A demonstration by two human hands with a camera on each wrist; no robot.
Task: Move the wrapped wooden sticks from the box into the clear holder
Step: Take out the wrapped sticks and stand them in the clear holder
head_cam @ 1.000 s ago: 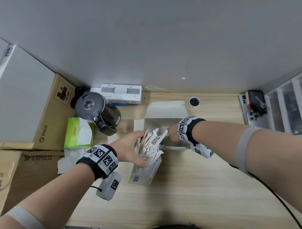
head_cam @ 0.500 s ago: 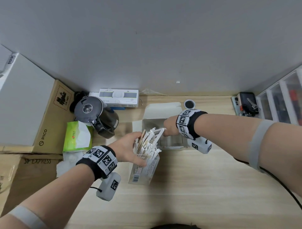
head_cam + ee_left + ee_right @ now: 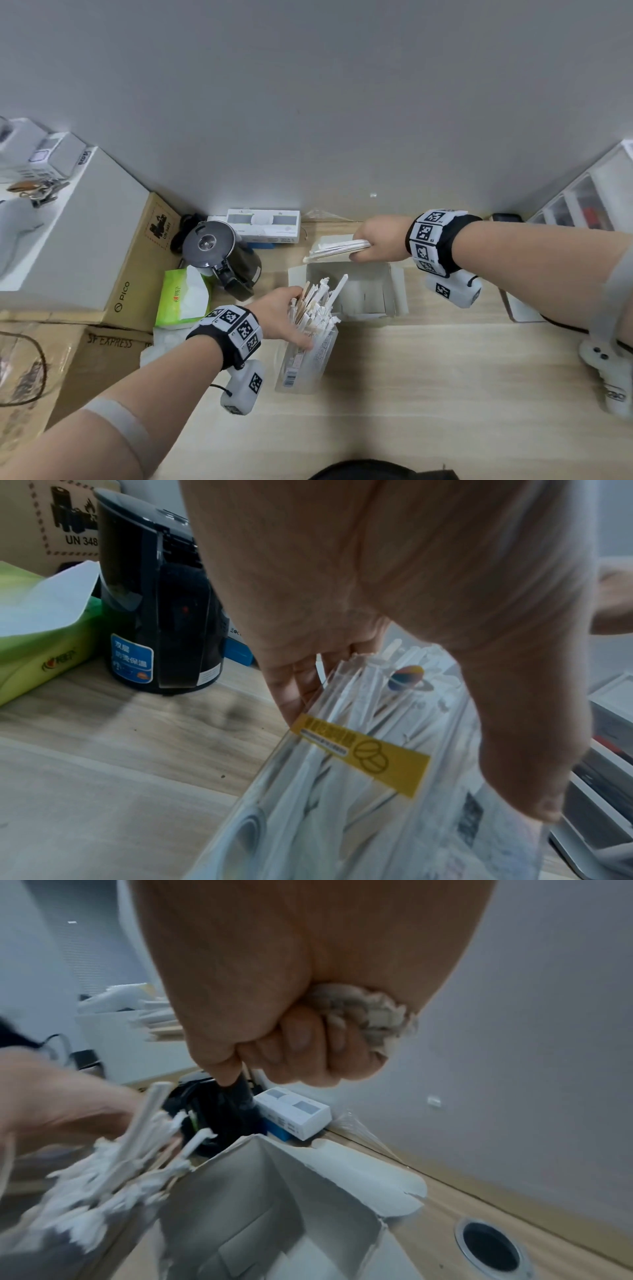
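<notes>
The right hand [image 3: 376,240] clutches light, slippery wrapped wooden sticks [image 3: 337,248] above the box [image 3: 373,291]; the left hand [image 3: 284,317] grips the clear holder [image 3: 305,363].

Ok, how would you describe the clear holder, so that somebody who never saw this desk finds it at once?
Start from the wooden desk and find the open white box near the middle. Just in front of it, towards the person, stands the clear holder, steadied by the left hand. It alone is see-through, crammed with upright wrapped sticks.

right hand [image 3: 376,238] grips stick bundle [image 3: 337,247] above box [image 3: 394,291]; left hand [image 3: 284,317] steadies holder [image 3: 301,370]
</notes>
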